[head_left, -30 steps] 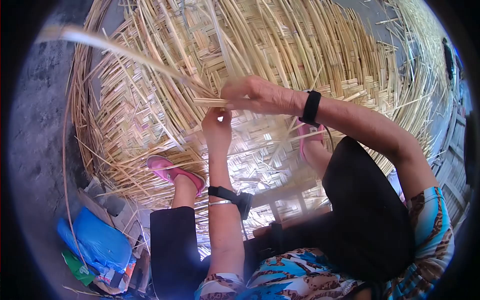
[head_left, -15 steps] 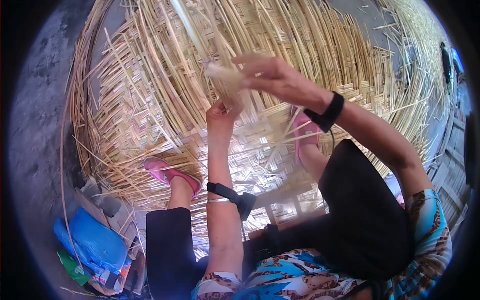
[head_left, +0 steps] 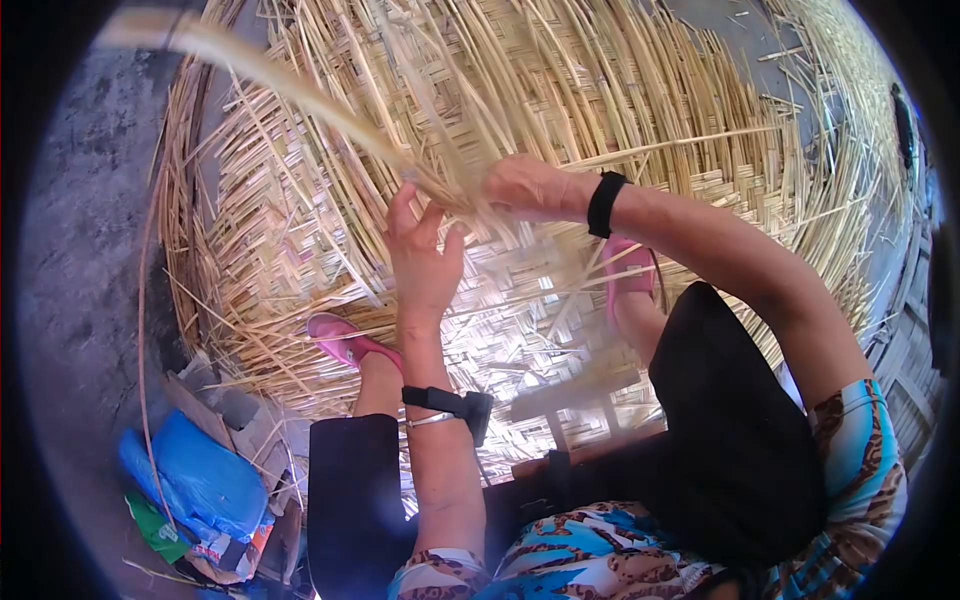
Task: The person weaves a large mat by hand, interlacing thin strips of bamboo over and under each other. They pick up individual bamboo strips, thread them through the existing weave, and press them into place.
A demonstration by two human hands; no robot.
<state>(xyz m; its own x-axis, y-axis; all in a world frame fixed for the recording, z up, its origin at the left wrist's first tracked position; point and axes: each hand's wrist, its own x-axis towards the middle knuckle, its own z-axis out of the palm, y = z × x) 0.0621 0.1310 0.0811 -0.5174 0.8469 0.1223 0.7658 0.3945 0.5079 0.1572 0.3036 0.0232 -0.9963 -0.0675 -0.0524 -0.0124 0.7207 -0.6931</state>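
A long pale bamboo strip (head_left: 285,85), smeared by motion, slants from the upper left down to my hands. My right hand (head_left: 530,188) is closed, its fingers wrapped on the blurred lower end of strips near the middle. Just left of it, my left hand (head_left: 425,255) has its fingers spread and curved, the fingertips right at the strip. Beneath both hands lies a large woven mat (head_left: 270,235), with many loose lengthwise strips over its far part.
Pink shoes (head_left: 335,338) rest on the mat either side of my arms. A low wooden stool (head_left: 580,395) is under me. Grey concrete floor (head_left: 80,250) runs along the left, with a blue plastic bag (head_left: 200,475) at lower left. More loose strips (head_left: 840,100) lie at the right.
The long strip has swung out toward the upper left. My right hand has come lower and closed, and my left fingers have spread from a pinch.
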